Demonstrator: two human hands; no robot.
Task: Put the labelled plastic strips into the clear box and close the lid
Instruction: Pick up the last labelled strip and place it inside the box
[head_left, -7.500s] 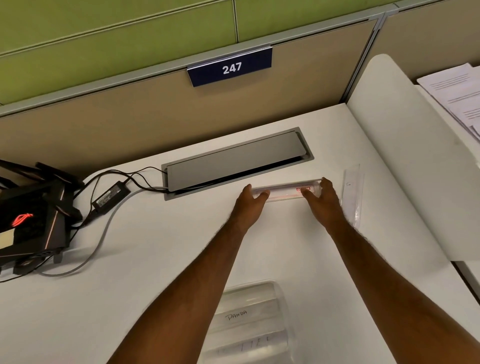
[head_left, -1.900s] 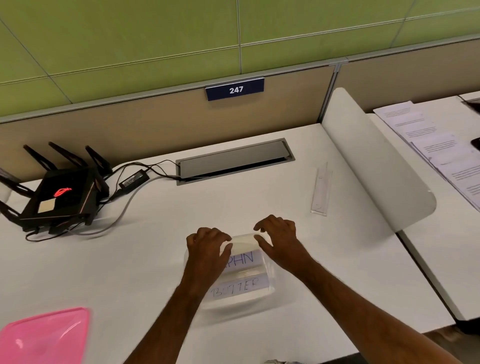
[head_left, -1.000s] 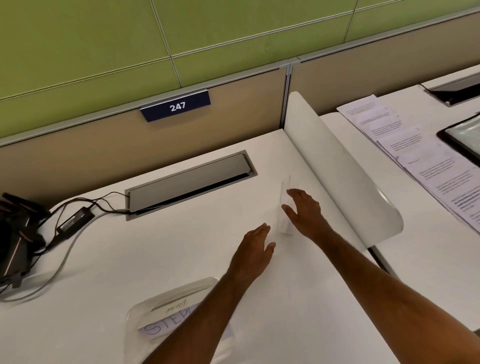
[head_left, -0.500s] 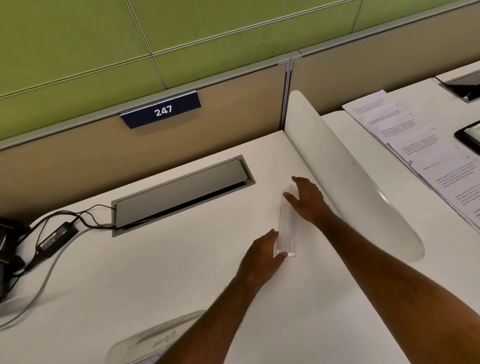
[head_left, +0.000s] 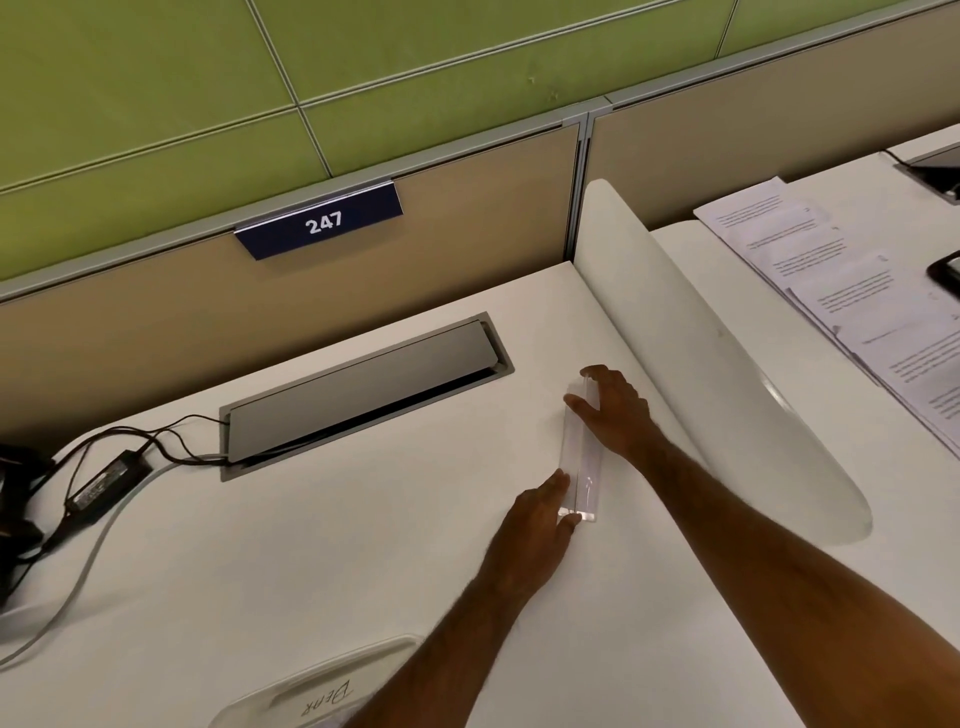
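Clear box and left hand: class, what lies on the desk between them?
In the head view, only bare white desk separates the clear box from the left hand, with the forearm passing above.

Bench (head_left: 311, 561): white, bare in the middle
Cable hatch (head_left: 363, 389): grey metal flap set into the bench, slightly ajar
Power adapter (head_left: 106, 488): black, left, its cables run to the hatch
Number plate (head_left: 319, 222): dark blue, reads 247
Divider (head_left: 691, 332): white, curved
Printed papers (head_left: 831, 280): overlapping on the neighbouring desk
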